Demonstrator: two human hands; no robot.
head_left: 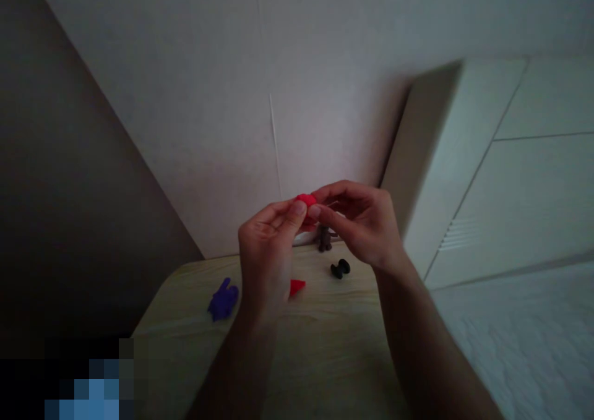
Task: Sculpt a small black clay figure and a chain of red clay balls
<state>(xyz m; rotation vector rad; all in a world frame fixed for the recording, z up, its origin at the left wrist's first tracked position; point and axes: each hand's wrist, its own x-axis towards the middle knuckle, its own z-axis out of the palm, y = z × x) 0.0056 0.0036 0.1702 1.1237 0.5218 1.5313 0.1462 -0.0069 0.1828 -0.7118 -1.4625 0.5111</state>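
A small red lump (306,200), soft-looking like modelling clay, is pinched between both hands above the far side of the table. My left hand (268,242) grips it from the left with thumb and fingers. From the right, the thumb and fingertips of my right hand (364,223) close on the same lump. Its underside is partly hidden by the fingers. Below the hands lie a pointed red piece (297,287), half covered by my left wrist, and a black spool-shaped piece (340,269). A small brown figure (325,239) stands behind, partly hidden by my right hand.
On the left of the light wooden table (325,346) lies a flat purple piece (223,300) with irregular edges. The table's back meets a pale wall (208,129). White furniture (533,191) and a quilted white surface (520,327) are at the right.
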